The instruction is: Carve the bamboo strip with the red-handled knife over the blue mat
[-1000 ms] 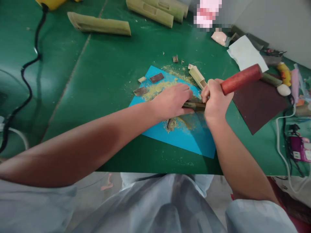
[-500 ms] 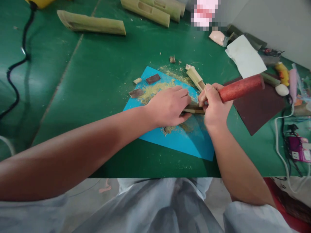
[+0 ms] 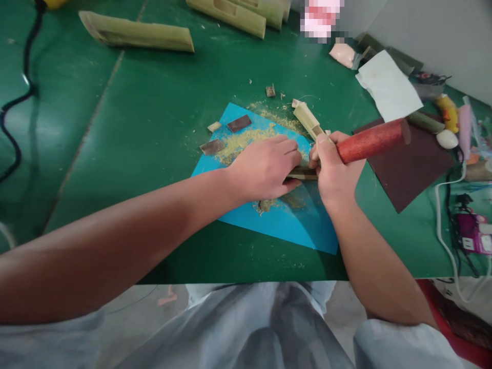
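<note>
My left hand [image 3: 267, 166] is closed around a dark bamboo piece [image 3: 303, 173], pressing it down over a blue sheet [image 3: 280, 230]. A tool with a thick red wooden handle [image 3: 374, 139] is gripped in my right hand [image 3: 338, 169]; its working end is hidden by my fingers. The right fingers sit close to the bamboo piece's right end. A small pale bamboo section with a cut slot [image 3: 305, 117] lies just beyond my right hand. Pale shavings and dust [image 3: 246, 141] cover part of the sheet, among brown sandpaper-like scraps [image 3: 239, 123].
On the green table [image 3: 146, 102], a long bamboo piece [image 3: 138, 36] lies at the far left and slotted bamboo tubes [image 3: 230, 18] at the back. To the right are a brown sheet [image 3: 411, 164], white paper [image 3: 388, 87], a white cable [image 3: 440, 215] and a purple box [image 3: 471, 230].
My right hand and the red handle have shifted slightly left, toward my left hand. The left hand keeps its hold on the bamboo piece. The whole view has shifted a little.
</note>
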Available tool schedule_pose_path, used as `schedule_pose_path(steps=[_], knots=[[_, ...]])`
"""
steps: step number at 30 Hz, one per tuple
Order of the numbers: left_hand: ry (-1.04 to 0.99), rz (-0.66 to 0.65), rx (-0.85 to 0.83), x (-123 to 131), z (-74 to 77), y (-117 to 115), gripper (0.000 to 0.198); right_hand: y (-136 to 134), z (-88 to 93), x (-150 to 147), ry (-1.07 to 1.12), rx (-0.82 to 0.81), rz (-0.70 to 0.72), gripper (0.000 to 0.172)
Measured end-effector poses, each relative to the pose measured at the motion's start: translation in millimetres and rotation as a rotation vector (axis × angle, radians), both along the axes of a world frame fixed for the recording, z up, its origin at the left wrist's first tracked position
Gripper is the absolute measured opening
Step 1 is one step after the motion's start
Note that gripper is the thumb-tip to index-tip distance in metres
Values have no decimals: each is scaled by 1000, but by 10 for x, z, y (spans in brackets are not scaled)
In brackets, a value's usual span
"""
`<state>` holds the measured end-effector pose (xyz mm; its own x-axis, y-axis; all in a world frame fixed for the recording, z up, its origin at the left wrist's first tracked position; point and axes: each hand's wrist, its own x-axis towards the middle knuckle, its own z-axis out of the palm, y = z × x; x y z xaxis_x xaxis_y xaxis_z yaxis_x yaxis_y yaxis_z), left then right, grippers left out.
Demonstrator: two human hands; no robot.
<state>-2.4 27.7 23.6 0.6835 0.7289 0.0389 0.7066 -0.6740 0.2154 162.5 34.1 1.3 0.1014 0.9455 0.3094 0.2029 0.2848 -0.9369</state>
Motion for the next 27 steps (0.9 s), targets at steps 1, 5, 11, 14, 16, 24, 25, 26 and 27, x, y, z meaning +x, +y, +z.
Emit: schedule_pose_path(steps=[1,5,11,14,16,24,25,26,27], knots=[[0,2,-8,-1,5,-2,33,-1,-3,-1,2,-9,-2,40],[-41,11,-32,-14,12,-9,31,-4,20,-18,13,-31,-14,41],[-67,29,-39,-23,-15,-12,32,2,55,-64,-10,-15,-83,40],[-93,34,-21,-31,-23,-10,30,-22,56,-120,-48,6,-100,40],[-117,49,-29,-36,-27,-3,29,-26,47,-163,-77,33,-113,41],[-192,82,-61,-25,-104,60,32,107,-16,-205,-30,4,-123,45],[-199,74,-55,-23,-107,62,32,112,-12,-207,-31,15,-127,45],[-204,64,-54,-21,-105,62,32,112,-6,-211,-30,23,-132,44],[-205,59,-59,-18,-98,60,31,108,2,-215,-25,25,-134,44]])
